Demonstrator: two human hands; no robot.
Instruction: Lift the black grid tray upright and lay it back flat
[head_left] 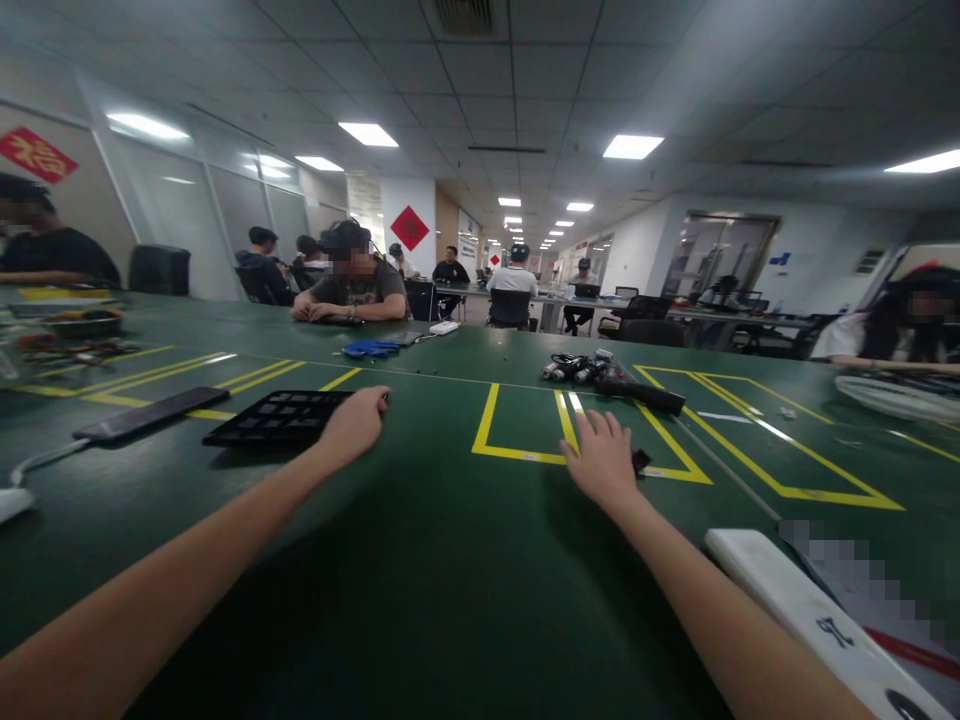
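My left hand [355, 424] is closed at the right edge of a black tray with several square compartments [277, 418]. A small dark bit shows at its fingertips, too little to name. Over the yellow tape outline on the green table, my right hand [602, 458] is open, fingers spread and palm down. A small black piece [640, 461] sticks out beside it, partly hidden by the hand. Beyond the right hand lie a black cylindrical object [641, 394] and a bundle of dark cables with silvery ends [576, 367].
A dark power bank-like slab [154, 413] with a white cable lies left. A white power strip-like bar [814, 610] is at near right. Blue gloves [370, 349] lie farther back. People sit around the green table [450, 590], one across from me [356, 280].
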